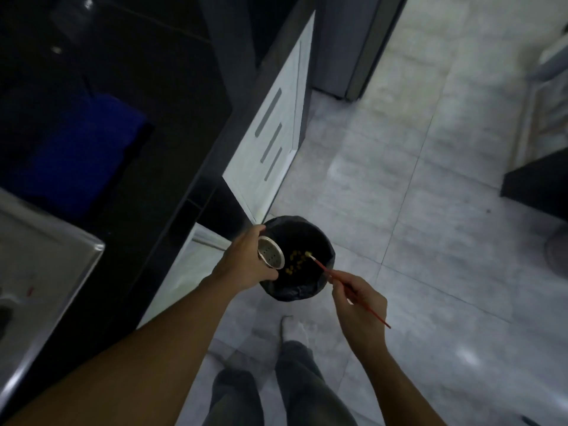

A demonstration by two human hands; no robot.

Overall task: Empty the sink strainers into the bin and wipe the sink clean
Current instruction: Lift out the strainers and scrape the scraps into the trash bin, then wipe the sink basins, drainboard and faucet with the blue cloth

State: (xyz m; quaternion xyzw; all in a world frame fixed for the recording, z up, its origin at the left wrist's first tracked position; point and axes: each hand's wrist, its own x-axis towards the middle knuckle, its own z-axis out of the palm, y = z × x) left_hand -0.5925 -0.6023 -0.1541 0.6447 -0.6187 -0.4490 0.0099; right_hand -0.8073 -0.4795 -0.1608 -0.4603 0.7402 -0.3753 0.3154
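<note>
My left hand (246,259) grips a round steel sink strainer (270,253), tilted on its side over a small black-lined bin (319,241) on the floor. Yellowish food bits (296,262) lie in the bin or are falling into it. My right hand (359,299) holds a thin red stick (344,285), its pale tip reaching over the bin's opening beside the strainer. The steel sink (46,272) shows at the left edge, set in a dark counter.
The dark counter (138,149) runs along the left, with a blue object (80,149) on it. White cabinet doors (270,142) stand behind the bin. Pale floor tiles (415,179) stretch to the right. My legs and a foot (289,327) are below.
</note>
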